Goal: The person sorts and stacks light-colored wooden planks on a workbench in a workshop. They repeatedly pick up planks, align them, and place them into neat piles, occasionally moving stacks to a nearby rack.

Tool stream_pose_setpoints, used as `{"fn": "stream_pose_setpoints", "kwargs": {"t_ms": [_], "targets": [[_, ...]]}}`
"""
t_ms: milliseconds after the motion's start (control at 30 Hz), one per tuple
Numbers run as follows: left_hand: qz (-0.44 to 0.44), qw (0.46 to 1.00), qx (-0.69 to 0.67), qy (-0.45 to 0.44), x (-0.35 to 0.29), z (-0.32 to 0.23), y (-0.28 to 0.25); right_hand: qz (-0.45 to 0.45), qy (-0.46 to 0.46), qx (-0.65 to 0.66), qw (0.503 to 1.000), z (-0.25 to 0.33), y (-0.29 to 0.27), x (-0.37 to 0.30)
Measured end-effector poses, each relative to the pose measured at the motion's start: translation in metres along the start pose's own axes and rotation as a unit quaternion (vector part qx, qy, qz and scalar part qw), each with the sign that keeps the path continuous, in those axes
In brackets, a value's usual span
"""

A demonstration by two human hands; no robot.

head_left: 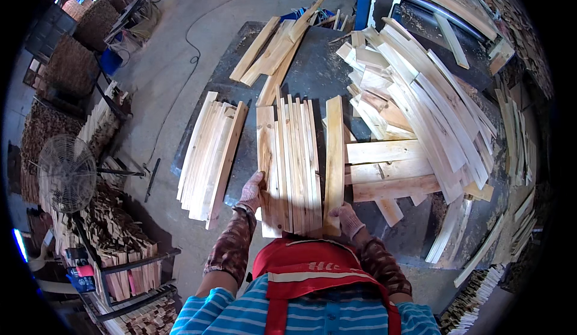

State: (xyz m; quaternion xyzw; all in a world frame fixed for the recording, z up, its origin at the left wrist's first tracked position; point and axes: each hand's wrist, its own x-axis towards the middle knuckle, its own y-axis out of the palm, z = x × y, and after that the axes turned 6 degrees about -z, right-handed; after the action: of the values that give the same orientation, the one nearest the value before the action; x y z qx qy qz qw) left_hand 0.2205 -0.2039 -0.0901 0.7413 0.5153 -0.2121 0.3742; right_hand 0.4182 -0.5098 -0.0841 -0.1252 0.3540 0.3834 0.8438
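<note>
In front of me, a row of narrow wooden slats (299, 167) stands packed on edge on the dark table. My left hand (251, 191), in a light knit glove, grips the outer side of a wider wooden board (268, 173) along the row's left side. To the right, a separate wooden board (334, 161) is slightly tilted, apart from the slats. My right hand (348, 219), gloved too, is closed on its near end, thumb side showing; the fingers beneath are partly hidden.
Another bundle of slats (211, 161) lies left on the dark table (240, 58). Loose boards (276, 49) lie at the far side. A large heap of strips (421, 94) covers the right, with crosswise boards (387, 170) beside it. A fan (67, 165) stands by wood stacks at left.
</note>
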Motion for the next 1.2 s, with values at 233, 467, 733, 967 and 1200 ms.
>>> {"fn": "stream_pose_setpoints", "kwargs": {"t_ms": [233, 467, 733, 967, 1200], "targets": [[0.095, 0.974, -0.141, -0.152, -0.044, -0.045, 0.051, 0.004, -0.055, -0.544, 0.838, 0.065, 0.029, -0.056], [0.225, 0.948, -0.14, -0.174, -0.064, -0.064, 0.088, -0.167, -0.296, -0.416, 0.844, 0.119, -0.033, -0.025], [0.064, 0.99, 0.085, -0.091, -0.03, -0.084, 0.056, -0.653, -0.294, -0.426, 0.553, 0.205, -0.243, -0.044], [-0.053, 0.855, 0.385, 0.344, 0.029, -0.001, -0.002, -0.55, -0.128, -0.511, 0.648, 0.221, -0.323, -0.064], [-0.032, 0.887, 0.332, 0.319, 0.003, -0.003, 0.054, -0.466, -0.046, -0.558, 0.685, 0.268, -0.349, -0.079]]}}
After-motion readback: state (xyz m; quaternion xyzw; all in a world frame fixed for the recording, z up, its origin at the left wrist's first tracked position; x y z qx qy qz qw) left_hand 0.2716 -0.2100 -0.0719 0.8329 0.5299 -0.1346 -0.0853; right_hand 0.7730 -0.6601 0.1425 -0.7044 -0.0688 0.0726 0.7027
